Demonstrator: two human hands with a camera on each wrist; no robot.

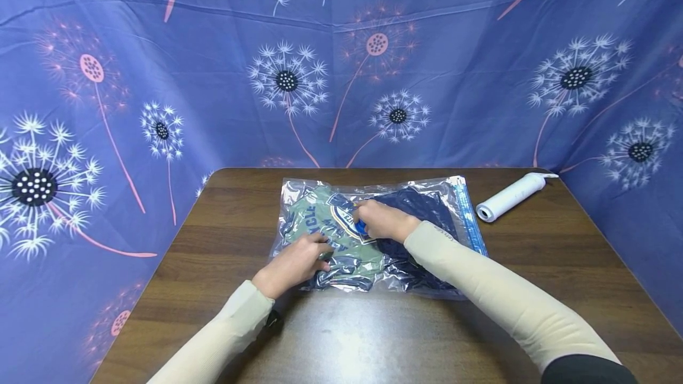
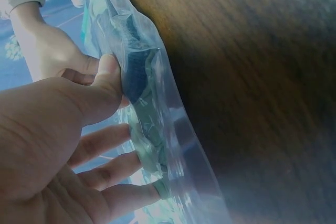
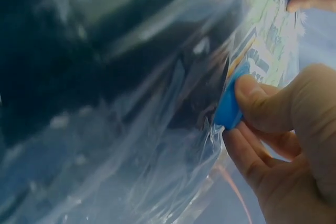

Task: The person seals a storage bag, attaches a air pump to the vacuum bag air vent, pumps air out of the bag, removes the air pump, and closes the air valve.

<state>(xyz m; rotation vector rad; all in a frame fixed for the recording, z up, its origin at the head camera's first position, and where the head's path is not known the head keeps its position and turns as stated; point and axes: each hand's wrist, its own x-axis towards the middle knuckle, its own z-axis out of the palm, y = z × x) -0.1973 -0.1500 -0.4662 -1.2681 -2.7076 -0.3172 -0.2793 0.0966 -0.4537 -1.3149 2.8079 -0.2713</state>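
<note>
A clear plastic vacuum storage bag (image 1: 443,188) lies flat across the table, with a folded green printed shirt (image 1: 309,206) at its left and dark navy clothing (image 1: 421,206) at its right. My right hand (image 1: 385,221) is over the middle of the bag. In the right wrist view its thumb and fingers pinch a round blue valve cap (image 3: 229,103) on the plastic. My left hand (image 1: 299,259) rests on the near left part of the bag, over the shirt. Its fingers are spread and touch the plastic in the left wrist view.
A white hand pump (image 1: 512,196) lies to the right of the bag. The bag's blue zip edge (image 1: 471,218) runs along its right side. All of this is on a brown wooden table (image 1: 213,242), with a blue dandelion-print cloth (image 1: 224,76) hanging behind it.
</note>
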